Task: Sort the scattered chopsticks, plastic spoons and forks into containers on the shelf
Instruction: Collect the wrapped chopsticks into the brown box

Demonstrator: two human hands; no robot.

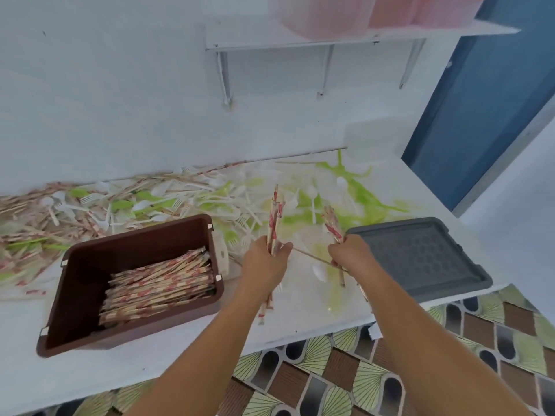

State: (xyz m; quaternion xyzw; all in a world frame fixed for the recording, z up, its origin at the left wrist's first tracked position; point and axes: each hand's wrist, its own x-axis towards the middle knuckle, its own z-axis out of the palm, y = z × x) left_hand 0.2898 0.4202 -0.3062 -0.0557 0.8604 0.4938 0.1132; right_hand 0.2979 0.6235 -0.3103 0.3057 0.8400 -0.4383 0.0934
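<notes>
Chopsticks in seemingly tight grip of left hand and right hand

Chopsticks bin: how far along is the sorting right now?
Partly done. The brown bin holds a stack of wrapped chopsticks. In hand: the left hand grips a chopstick bundle, the right hand a second bundle. Left: a mixed pile of chopsticks, spoons and forks lies scattered along the wall; the grey tray holds none.
</notes>
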